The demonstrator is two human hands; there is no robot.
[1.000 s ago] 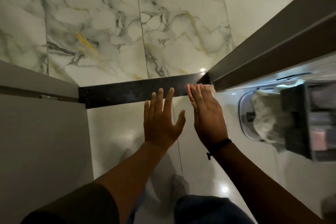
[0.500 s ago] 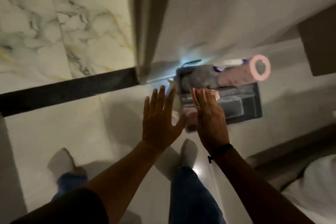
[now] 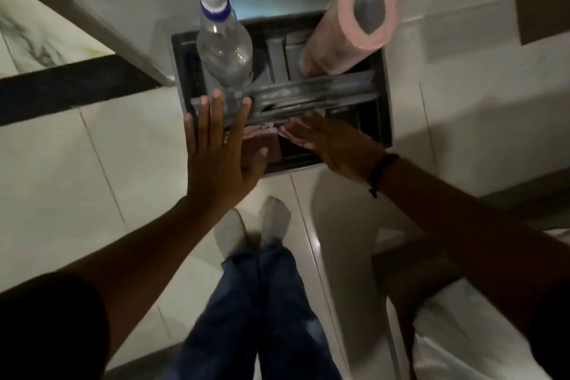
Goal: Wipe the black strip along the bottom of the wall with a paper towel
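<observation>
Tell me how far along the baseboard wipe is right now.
Wiping seems paused or over: neither hand touches the black strip, now off to the left. In hand: the right hand lowers a pink paper towel into the grey caddy; the left hand hovers open, empty. Whether the strip is clean, I cannot tell.

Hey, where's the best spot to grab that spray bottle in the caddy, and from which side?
Probably the narrow neck just under the white trigger head of the spray bottle, coming from above. It stands upright in the caddy, whose walls hide its lower body, so only the top is free.
</observation>
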